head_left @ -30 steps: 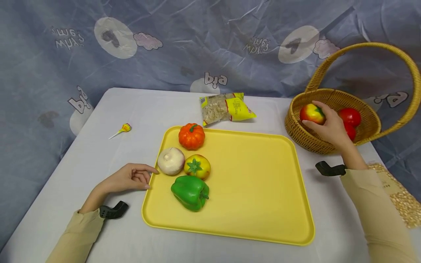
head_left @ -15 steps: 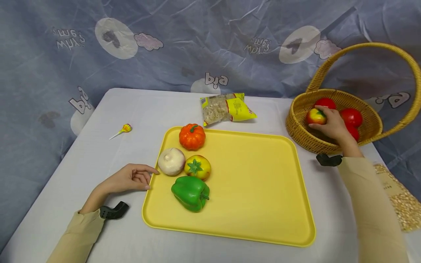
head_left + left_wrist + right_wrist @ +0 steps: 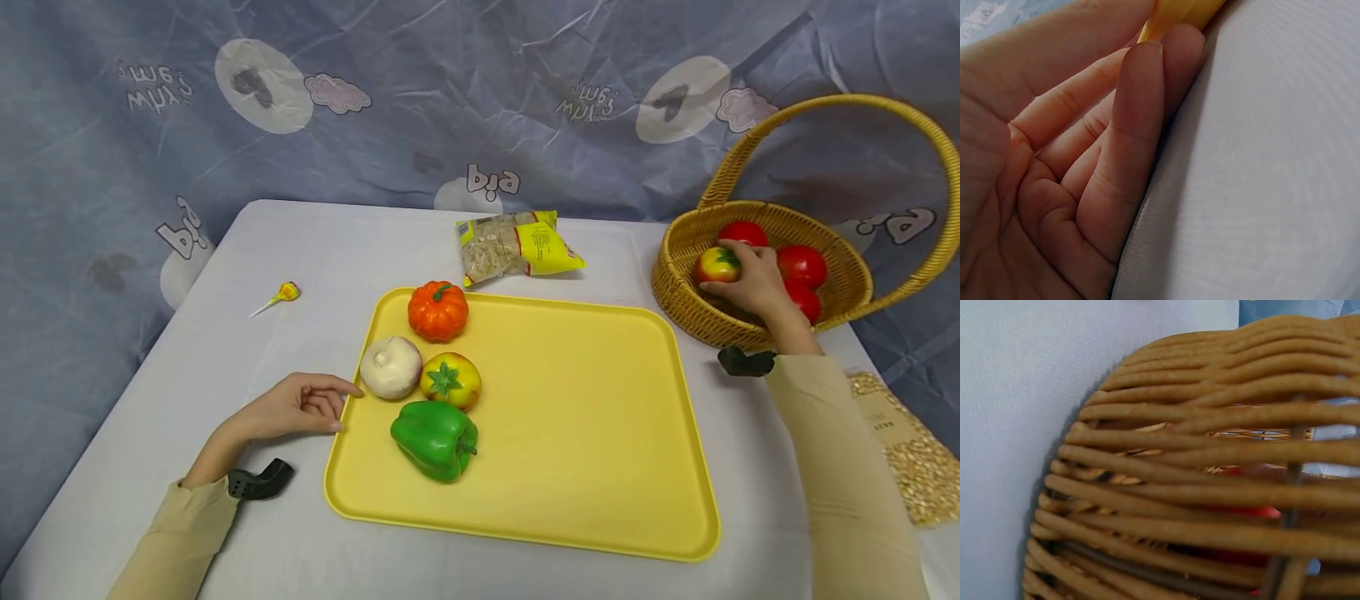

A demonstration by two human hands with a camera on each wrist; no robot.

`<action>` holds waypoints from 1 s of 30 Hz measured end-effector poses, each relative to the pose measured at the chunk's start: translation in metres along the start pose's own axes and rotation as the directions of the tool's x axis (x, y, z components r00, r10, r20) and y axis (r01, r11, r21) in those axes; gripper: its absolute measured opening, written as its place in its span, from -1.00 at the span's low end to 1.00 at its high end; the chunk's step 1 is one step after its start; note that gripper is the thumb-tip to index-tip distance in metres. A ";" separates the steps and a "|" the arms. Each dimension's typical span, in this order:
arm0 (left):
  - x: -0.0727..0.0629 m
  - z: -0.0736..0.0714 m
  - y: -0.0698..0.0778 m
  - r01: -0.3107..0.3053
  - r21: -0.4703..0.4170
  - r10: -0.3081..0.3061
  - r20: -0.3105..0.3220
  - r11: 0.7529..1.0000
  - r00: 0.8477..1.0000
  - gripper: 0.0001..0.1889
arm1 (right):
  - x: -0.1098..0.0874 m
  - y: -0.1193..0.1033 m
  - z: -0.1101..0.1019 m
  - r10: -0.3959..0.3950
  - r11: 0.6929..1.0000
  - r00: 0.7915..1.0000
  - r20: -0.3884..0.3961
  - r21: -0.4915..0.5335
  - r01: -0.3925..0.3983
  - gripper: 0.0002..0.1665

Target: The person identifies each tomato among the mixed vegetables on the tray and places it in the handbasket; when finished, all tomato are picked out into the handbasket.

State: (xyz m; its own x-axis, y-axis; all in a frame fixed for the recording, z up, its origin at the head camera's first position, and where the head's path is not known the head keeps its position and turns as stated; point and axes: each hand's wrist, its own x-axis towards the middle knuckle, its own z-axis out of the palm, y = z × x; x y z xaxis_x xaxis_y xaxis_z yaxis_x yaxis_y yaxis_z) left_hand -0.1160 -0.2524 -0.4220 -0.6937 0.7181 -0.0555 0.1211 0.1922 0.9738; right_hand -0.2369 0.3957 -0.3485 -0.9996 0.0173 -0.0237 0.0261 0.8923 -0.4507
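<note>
In the head view my right hand (image 3: 752, 281) reaches into the wicker basket (image 3: 678, 302), fingers and thumb around a red-and-yellow fruit (image 3: 716, 265) with a green top. Several red fruits (image 3: 802, 266) lie beside it in the basket. Woven cane (image 3: 1210, 456) fills most of the right wrist view and hides that hand. On the left, my left hand (image 3: 294, 407) holds the left rim of the yellow tray (image 3: 577, 433); its curled fingers (image 3: 1135, 100) show at the yellow edge in the left wrist view. The tray bears an orange pumpkin (image 3: 437, 312), a white-and-purple onion (image 3: 391, 368), a yellow fruit (image 3: 451, 382) and a green bell pepper (image 3: 433, 439).
A yellow-and-clear snack bag (image 3: 517, 247) lies behind the tray. To the left is a lollipop (image 3: 277, 298). A packet of golden kernels (image 3: 911, 458) lies at the far right, partly behind the right sleeve. The basket's tall handle (image 3: 892, 108) arches over its opening.
My right hand has carried the red-and-yellow fruit slightly right within the basket, bringing another red fruit behind it into view. My left hand and the tray have stayed put.
</note>
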 end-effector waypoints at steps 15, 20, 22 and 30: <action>-0.001 0.000 0.002 -0.003 0.007 0.003 0.003 1.000 1.000 -0.53 | -0.024 -0.015 -0.013 -0.006 0.999 0.996 -0.085 0.031 0.009 -0.11; -0.001 0.000 0.002 0.000 0.007 0.000 0.000 1.000 1.000 -0.52 | -0.033 -0.027 -0.011 -0.039 0.996 0.978 -0.204 0.065 0.053 -0.20; -0.001 0.000 0.002 0.009 0.014 -0.009 -0.004 1.000 1.000 -0.52 | -0.037 -0.032 -0.009 -0.045 0.995 0.965 -0.258 0.075 0.067 -0.24; 0.000 0.000 0.002 0.016 0.022 -0.015 -0.010 1.000 1.000 -0.52 | -0.050 -0.052 0.004 -0.077 0.983 0.910 -0.407 0.122 0.138 -0.32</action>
State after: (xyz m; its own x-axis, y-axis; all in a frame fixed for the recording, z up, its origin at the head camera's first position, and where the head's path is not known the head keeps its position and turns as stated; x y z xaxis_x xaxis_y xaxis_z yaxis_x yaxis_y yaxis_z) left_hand -0.1161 -0.2518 -0.4202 -0.7024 0.7085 -0.0682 0.1258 0.2179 0.9678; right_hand -0.1885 0.3464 -0.3278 -0.9172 0.1310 0.3763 -0.1102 0.8242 -0.5555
